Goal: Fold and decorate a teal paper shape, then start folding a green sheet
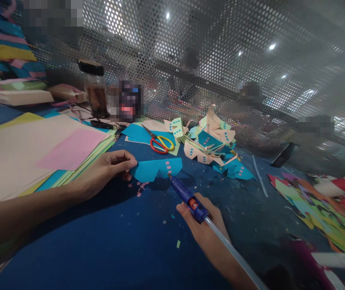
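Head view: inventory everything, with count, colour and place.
Blue cutout: one, blue with pink squares, centre
Glue gun: one, purple, tip near cutout
Scissors: one, red and yellow handles, beyond cutout
Pink bits: several, pink, below cutout
Paper shapes: many, cream, green, blue, right of scissors
Sheet stack: one, mostly cream, left
Pink sheet: one, pink, on stack
Jar: one, clear, black lid, back left
Clear stick: one, colourless, beside shapes
Paper scraps: many, multicoloured, right
Mesh panel: one, grey, background
Table: one, blue, beneath
Blurred clutter: count unclear, mixed colours, edges
Left hand: one, bare, pinching cutout
Right hand: one, bare, gripping glue gun
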Tool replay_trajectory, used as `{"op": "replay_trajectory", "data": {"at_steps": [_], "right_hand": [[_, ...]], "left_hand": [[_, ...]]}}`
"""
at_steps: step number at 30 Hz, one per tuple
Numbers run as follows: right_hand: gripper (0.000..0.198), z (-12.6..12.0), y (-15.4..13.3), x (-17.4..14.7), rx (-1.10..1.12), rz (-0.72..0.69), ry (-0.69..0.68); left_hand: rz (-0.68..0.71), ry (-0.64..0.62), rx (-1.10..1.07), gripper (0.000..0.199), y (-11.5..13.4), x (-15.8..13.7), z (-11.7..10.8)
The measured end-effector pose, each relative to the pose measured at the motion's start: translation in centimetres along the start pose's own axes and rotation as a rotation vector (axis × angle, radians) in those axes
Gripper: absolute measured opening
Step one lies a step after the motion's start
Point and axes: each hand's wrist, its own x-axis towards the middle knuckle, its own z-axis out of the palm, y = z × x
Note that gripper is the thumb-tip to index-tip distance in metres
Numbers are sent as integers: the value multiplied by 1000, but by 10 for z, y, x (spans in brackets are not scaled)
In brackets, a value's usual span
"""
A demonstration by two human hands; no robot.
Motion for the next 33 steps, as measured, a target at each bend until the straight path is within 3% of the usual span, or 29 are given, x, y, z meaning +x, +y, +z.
{"op": "replay_trajectory", "data": {"at_steps": [33], "right_hand": [[32,2,-1,-6,77,-48,-87]], "left_hand": [[19,11,59,26,1,0,0]]}}
